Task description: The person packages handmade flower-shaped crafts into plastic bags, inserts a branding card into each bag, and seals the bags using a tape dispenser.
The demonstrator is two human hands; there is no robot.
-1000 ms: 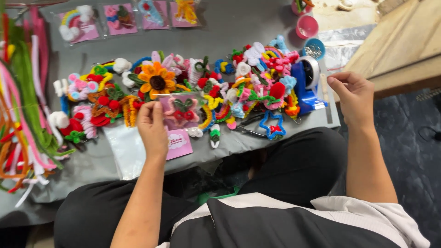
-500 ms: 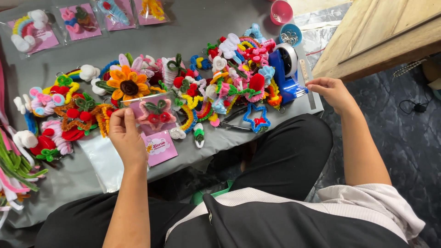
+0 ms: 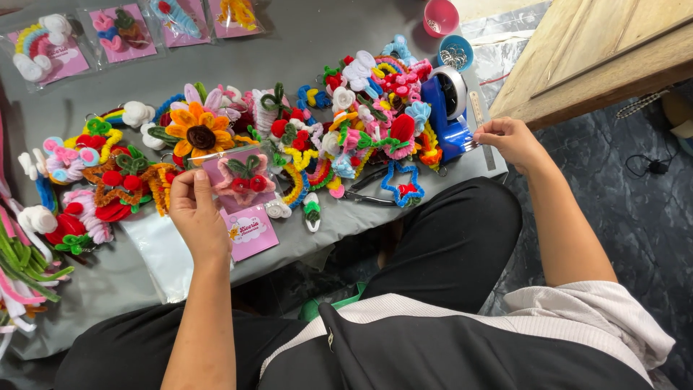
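Note:
My left hand [image 3: 193,211] holds up a clear packet with a pink card [image 3: 242,179] that carries a pipe-cleaner cherry charm with red balls and green leaves. My right hand [image 3: 510,139] is at the right end of the grey cloth, fingers pinched at the blue tape dispenser [image 3: 447,108], apparently on the end of its tape. Between the hands lies a heap of colourful pipe-cleaner charms [image 3: 346,123], among them an orange sunflower [image 3: 199,132] and a blue star [image 3: 403,186].
Several packaged charms [image 3: 123,29] lie along the far edge. Loose pipe cleaners [image 3: 22,260] lie at the left. A pink cup [image 3: 440,16] and a blue cup [image 3: 455,52] stand at the back right, next to a wooden board [image 3: 613,50]. Black pliers [image 3: 368,189] lie by the star.
My left hand has lifted the cherry packet slightly. My right hand has gone from beside the heap to the tape dispenser. The view has shifted right.

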